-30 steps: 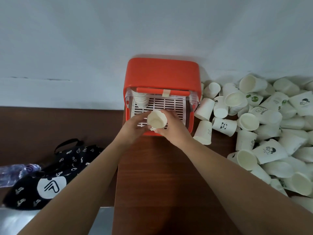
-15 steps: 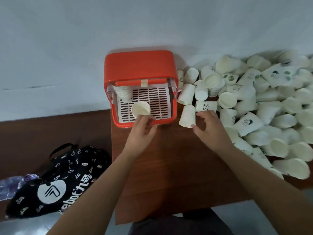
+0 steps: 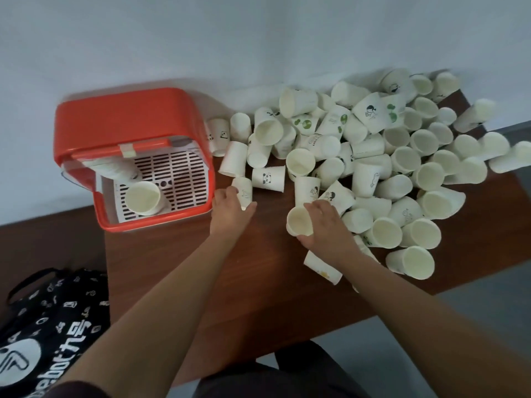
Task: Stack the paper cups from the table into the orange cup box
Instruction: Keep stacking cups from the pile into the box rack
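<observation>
The left hand (image 3: 230,216) holds a bottom-up cup (image 3: 244,191). Its fingers (image 3: 225,195) curl round the cup's 9 o'clock side, the thumb sits at the cup's 5 o'clock, and most of the cup pokes out of the hand toward 12 o'clock. The right hand (image 3: 330,225) holds an open-mouth cup (image 3: 299,222). The round mouth faces up and sticks out at 9 o'clock of the hand, with the fingers (image 3: 316,206) bent over the cup's top side and the thumb under it. Both cups are low over the table (image 3: 258,282), near each other but not touching. Just at 12 o'clock of the bottom-up cup lies a panda cup (image 3: 268,179) on its side. From 12 o'clock round to 3 o'clock of the right hand spreads a big pile of cups (image 3: 402,168), some standing, some tipped over, some with little drawings. One more tipped cup (image 3: 323,267) lies partly under the right arm. At 9 o'clock of the left hand, just beside it, sits the orange cup box (image 3: 120,116), open at the front. Inside is a white grid (image 3: 184,168). A loose cup (image 3: 142,197) lies on the grid with its mouth facing out, and a stack of cups (image 3: 115,168) leans at its 11 o'clock. Down at 7 o'clock, off the table, is a black bag (image 3: 48,326) with white marks.
</observation>
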Demonstrator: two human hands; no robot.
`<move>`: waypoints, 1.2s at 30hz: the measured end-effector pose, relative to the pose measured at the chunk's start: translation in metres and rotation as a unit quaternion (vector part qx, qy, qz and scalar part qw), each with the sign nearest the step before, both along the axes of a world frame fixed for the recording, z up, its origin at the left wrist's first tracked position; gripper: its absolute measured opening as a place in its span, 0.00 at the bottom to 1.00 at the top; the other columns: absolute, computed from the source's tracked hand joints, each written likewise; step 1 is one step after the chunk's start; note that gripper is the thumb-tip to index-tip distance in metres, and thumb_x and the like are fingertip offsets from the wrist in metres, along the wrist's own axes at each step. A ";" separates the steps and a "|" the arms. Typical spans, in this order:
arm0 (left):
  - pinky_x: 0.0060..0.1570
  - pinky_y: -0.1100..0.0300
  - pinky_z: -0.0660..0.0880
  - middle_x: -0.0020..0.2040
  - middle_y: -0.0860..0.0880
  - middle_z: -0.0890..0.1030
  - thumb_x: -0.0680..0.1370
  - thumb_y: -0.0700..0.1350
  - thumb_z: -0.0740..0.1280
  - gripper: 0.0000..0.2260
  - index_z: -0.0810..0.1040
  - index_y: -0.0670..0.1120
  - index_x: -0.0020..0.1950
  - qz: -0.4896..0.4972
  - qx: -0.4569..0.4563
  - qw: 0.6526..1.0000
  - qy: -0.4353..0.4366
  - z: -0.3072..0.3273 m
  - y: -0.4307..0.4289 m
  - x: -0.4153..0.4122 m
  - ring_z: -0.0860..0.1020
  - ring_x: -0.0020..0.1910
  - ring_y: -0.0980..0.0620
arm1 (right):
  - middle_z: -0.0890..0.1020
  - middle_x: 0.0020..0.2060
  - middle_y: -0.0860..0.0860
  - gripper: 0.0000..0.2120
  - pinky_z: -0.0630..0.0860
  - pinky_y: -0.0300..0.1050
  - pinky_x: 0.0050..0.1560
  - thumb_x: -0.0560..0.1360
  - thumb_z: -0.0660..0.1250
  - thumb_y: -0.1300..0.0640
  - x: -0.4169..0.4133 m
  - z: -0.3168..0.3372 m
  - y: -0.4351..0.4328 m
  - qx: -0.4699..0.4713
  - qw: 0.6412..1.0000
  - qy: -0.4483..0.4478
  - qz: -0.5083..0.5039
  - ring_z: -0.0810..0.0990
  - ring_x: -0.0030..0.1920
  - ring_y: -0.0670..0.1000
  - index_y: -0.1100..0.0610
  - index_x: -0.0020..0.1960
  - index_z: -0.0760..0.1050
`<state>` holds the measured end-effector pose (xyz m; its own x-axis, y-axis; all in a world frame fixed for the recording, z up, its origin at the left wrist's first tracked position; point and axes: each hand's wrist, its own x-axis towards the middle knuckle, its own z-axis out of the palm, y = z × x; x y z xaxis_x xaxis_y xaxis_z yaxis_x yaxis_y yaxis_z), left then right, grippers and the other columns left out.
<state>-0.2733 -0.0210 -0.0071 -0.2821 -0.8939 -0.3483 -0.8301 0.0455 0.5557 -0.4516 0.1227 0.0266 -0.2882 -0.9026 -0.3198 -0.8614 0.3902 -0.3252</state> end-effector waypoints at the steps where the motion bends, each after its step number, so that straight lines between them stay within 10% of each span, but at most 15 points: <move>1: 0.65 0.43 0.69 0.68 0.39 0.68 0.77 0.54 0.71 0.28 0.67 0.41 0.71 0.005 -0.007 1.000 -0.014 -0.005 0.000 -0.005 0.68 0.68 0.40 | 0.64 0.72 0.57 0.34 0.68 0.52 0.69 0.74 0.71 0.51 -0.002 -0.002 -0.001 0.000 1.000 0.000 0.016 0.65 0.71 0.58 0.57 0.76 0.62; 13: 0.56 0.50 0.75 0.65 0.45 0.73 0.74 0.47 0.74 0.28 0.64 0.44 0.68 0.130 0.039 0.989 0.062 0.000 0.011 -0.004 0.74 0.61 0.46 | 0.71 0.66 0.57 0.32 0.67 0.54 0.70 0.72 0.72 0.52 -0.017 -0.016 -0.021 -0.043 0.991 -0.022 0.122 0.67 0.67 0.58 0.57 0.73 0.67; 28: 0.59 0.45 0.79 0.61 0.47 0.79 0.67 0.57 0.74 0.22 0.77 0.59 0.60 0.397 0.060 0.839 0.367 0.081 0.048 0.146 0.81 0.60 0.44 | 0.69 0.65 0.49 0.34 0.71 0.44 0.62 0.71 0.77 0.49 0.062 0.054 -0.120 -0.165 0.952 -0.247 0.066 0.71 0.62 0.47 0.52 0.71 0.65; 36: 0.56 0.49 0.80 0.62 0.44 0.78 0.75 0.46 0.74 0.23 0.71 0.50 0.68 0.440 0.007 0.799 0.409 0.081 0.028 0.214 0.80 0.61 0.43 | 0.71 0.65 0.47 0.31 0.66 0.38 0.63 0.72 0.77 0.50 0.151 0.065 -0.167 -0.198 0.925 -0.296 0.136 0.70 0.64 0.44 0.52 0.70 0.68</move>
